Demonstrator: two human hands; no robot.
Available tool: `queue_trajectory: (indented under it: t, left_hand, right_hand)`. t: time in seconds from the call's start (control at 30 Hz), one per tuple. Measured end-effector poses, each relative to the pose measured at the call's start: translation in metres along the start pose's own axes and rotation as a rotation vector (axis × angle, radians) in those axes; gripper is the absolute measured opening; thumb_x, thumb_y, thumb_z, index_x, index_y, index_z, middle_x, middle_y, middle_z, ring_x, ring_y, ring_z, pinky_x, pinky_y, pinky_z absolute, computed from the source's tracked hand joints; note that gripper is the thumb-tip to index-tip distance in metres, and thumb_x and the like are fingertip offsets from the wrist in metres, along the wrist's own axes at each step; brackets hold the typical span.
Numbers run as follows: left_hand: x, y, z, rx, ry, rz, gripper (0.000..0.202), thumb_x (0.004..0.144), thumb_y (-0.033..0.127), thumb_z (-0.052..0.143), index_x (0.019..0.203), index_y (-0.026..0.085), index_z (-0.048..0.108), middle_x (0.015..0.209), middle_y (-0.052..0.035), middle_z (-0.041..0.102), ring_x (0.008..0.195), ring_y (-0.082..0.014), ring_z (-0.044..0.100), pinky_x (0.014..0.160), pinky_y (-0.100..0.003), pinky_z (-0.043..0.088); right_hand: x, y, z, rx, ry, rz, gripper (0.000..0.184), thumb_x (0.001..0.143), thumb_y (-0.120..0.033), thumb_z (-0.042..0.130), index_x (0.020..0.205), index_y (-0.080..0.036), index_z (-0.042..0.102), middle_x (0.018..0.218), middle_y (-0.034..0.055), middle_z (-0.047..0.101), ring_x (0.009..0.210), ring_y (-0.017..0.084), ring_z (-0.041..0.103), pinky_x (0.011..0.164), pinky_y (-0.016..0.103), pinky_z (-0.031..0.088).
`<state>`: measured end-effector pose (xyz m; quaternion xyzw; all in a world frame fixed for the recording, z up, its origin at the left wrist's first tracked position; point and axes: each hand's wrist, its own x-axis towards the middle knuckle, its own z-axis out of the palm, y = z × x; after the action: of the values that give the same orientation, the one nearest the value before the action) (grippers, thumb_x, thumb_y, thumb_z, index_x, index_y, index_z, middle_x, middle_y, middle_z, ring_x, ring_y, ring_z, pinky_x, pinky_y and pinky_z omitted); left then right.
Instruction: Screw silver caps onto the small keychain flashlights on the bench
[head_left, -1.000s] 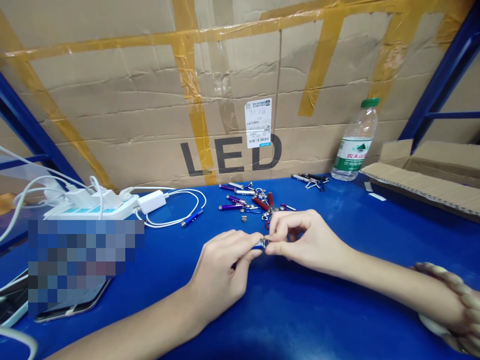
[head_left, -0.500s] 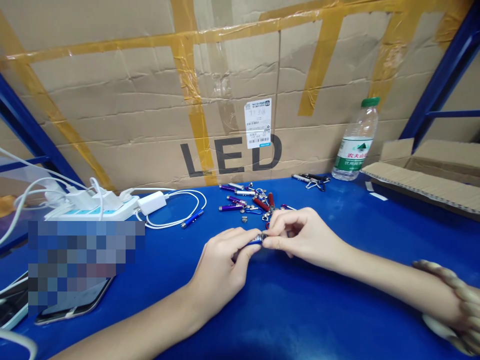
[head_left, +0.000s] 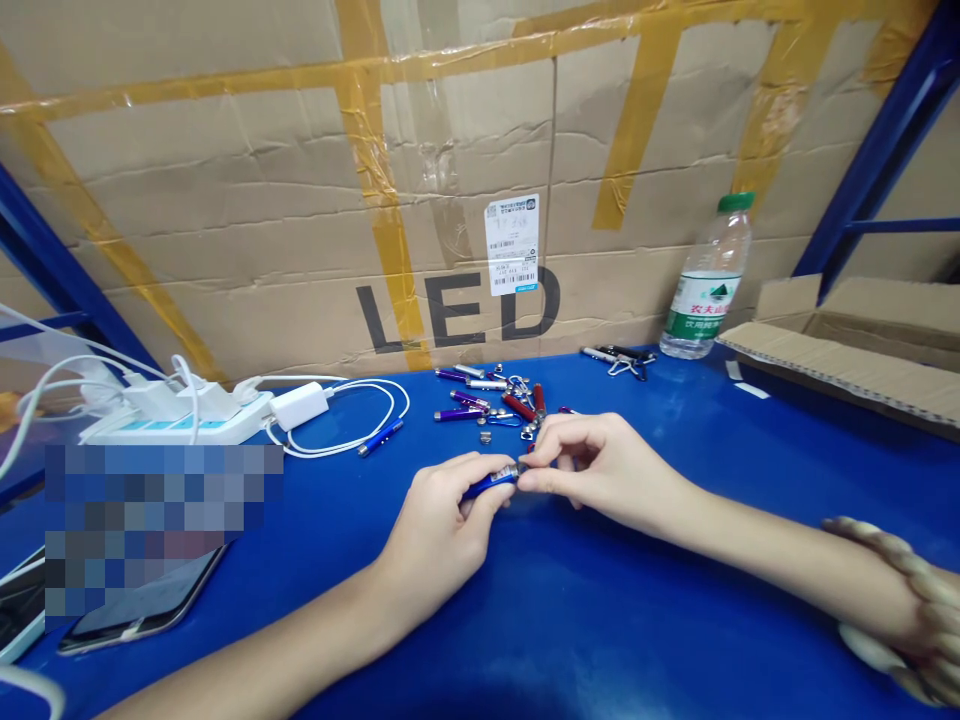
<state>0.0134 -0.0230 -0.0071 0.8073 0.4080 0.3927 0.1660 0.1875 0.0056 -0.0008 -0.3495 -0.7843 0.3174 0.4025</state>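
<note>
My left hand (head_left: pixel 439 525) is closed around a small blue keychain flashlight (head_left: pixel 489 484), which lies between its fingers and points right. My right hand (head_left: pixel 592 465) pinches the flashlight's metal end with thumb and fingers; what else it holds there is too small to make out. Both hands rest low over the blue table (head_left: pixel 600 620). Just behind them lies a pile of small flashlights (head_left: pixel 491 397), purple, red and silver, with loose small parts.
A white power strip (head_left: pixel 176 420) with chargers and cables sits at the left, a lone blue flashlight (head_left: pixel 380 438) beside the cable loop. Phones (head_left: pixel 142 610) lie front left. A water bottle (head_left: pixel 705 285), clips (head_left: pixel 621 358) and an open cardboard box (head_left: pixel 855 355) stand right. A taped carton forms the back.
Both hands have drifted slightly left and away from me with the flashlight still between them. More of its blue body now shows outside my left fingers.
</note>
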Motion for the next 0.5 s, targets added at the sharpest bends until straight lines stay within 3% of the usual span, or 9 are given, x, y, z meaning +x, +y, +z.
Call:
queue_trajectory:
  t: [0.17,0.33,0.5]
  left_hand:
    - [0.0,0.0007,-0.0002,-0.059,-0.027,-0.04,0.019,0.079,0.012,0.052,0.09,0.02,0.065,0.078,0.0003,0.067,0.071,-0.0122,0.062,0.067,-0.02,0.048]
    - [-0.002,0.0006,-0.0014,-0.088,-0.098,0.04,0.02,0.083,0.013,0.046,0.084,0.019,0.065,0.071,0.0013,0.065,0.065,-0.0106,0.06,0.064,-0.018,0.046]
    - [-0.0058,-0.0001,-0.0026,-0.037,-0.163,0.092,0.02,0.084,0.013,0.044,0.079,0.018,0.063,0.071,-0.0001,0.064,0.065,-0.0115,0.059,0.062,-0.019,0.044]
  right_hand:
    - [0.0001,0.0043,-0.0004,0.127,-0.035,0.063,0.027,0.061,-0.039,0.071,0.064,-0.013,0.064,0.07,0.0019,0.06,0.041,0.004,0.047,0.034,0.016,0.041]
    - [-0.0003,0.002,-0.0006,0.225,-0.065,-0.002,0.024,0.057,-0.034,0.075,0.055,-0.013,0.063,0.066,0.0012,0.056,0.048,0.006,0.05,0.034,0.015,0.042]
    - [-0.0015,-0.0024,-0.0011,0.162,-0.089,-0.084,0.016,0.061,-0.028,0.073,0.055,-0.015,0.067,0.063,0.0014,0.054,0.052,0.008,0.051,0.036,0.014,0.042]
